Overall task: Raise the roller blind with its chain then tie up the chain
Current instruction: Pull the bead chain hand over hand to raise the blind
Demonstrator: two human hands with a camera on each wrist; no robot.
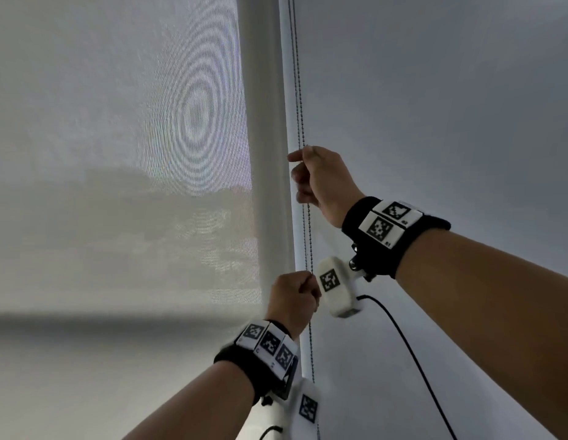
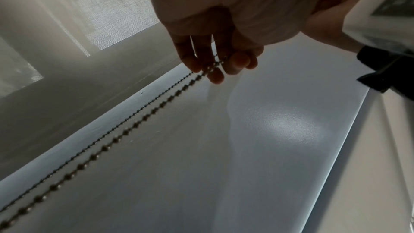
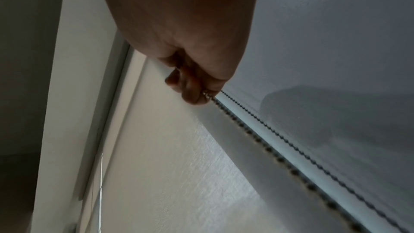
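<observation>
A beaded chain (image 1: 300, 106) hangs in two strands along the edge between the pale window post (image 1: 263, 154) and the grey wall. My right hand (image 1: 300, 166) is the upper one and pinches a strand between thumb and fingers (image 3: 197, 95). About a forearm lower, my left hand (image 1: 303, 282) grips the chain in a closed fist. In the left wrist view the beads (image 2: 134, 123) run out from between the curled fingers (image 2: 216, 77). The roller blind (image 1: 133, 185) is light woven fabric filling the left of the head view.
A plain grey wall (image 1: 435, 122) takes up the right side. A black cable (image 1: 403, 344) trails down from the right wrist camera. A darker horizontal band (image 1: 85, 317) crosses the blind low on the left. The window frame (image 3: 67, 95) runs beside the blind.
</observation>
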